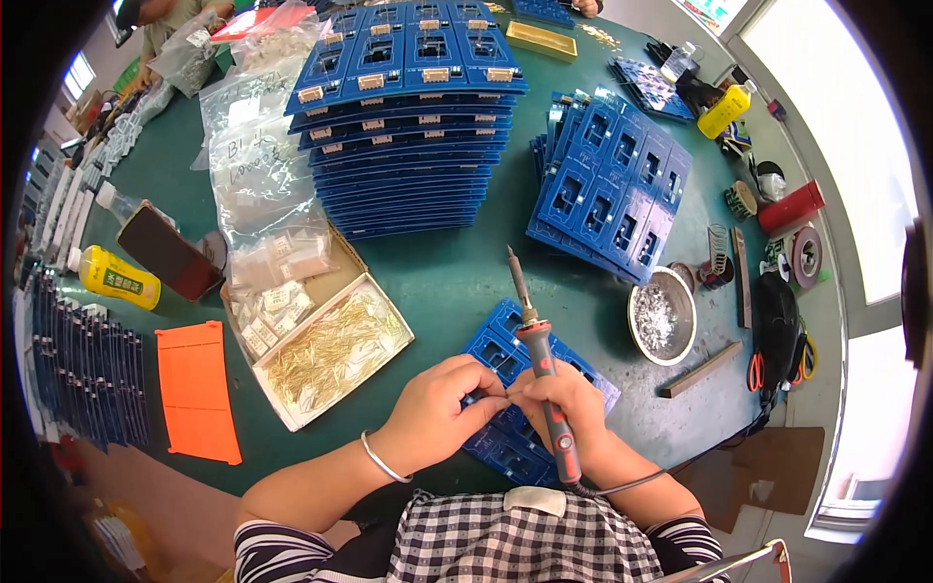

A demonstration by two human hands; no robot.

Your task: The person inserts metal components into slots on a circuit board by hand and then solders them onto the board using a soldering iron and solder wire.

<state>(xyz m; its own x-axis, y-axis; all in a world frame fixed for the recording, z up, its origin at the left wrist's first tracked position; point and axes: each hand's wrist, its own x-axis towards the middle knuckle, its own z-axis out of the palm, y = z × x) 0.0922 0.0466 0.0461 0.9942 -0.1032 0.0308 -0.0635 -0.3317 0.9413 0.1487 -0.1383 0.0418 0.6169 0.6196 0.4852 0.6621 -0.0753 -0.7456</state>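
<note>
My left hand is closed in a pinch over a blue circuit board panel that lies close in front of me. Whatever its fingertips hold is too small to make out. In my right hand is a grey and red soldering iron, gripped by its handle with the metal tip pointing up and away from me. The right fingertips meet the left ones above the panel. Both hands hide part of the panel. Left of them, a shallow cardboard box holds gold-coloured wire pins and small white connectors.
A tall stack of blue panels rises at the back, with a lower, skewed pile to its right. A metal bowl holds silvery scraps. An orange plastic piece lies left; yellow bottles stand around. The iron's cord crosses my right forearm.
</note>
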